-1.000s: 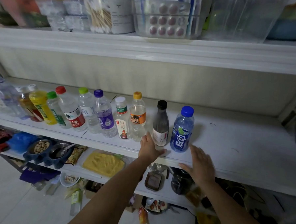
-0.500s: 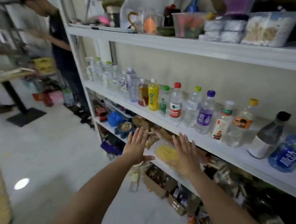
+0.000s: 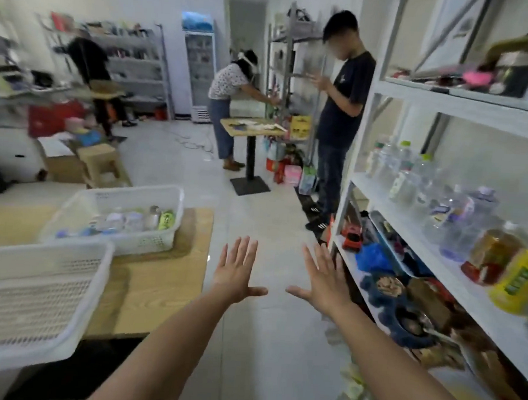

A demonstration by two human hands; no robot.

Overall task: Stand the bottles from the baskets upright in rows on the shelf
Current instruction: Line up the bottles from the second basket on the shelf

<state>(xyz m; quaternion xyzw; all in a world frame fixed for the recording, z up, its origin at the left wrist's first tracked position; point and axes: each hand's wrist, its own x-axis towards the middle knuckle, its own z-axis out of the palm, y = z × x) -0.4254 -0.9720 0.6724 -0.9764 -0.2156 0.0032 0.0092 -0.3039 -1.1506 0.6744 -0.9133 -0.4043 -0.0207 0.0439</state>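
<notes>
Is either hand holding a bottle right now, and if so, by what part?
Nothing is held. The left hand and the right hand are both spread open in mid-air, fingers straight, touching nothing.

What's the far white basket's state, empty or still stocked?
Still stocked: several bottles lie inside the far basket; the exact count is blurred.
</notes>
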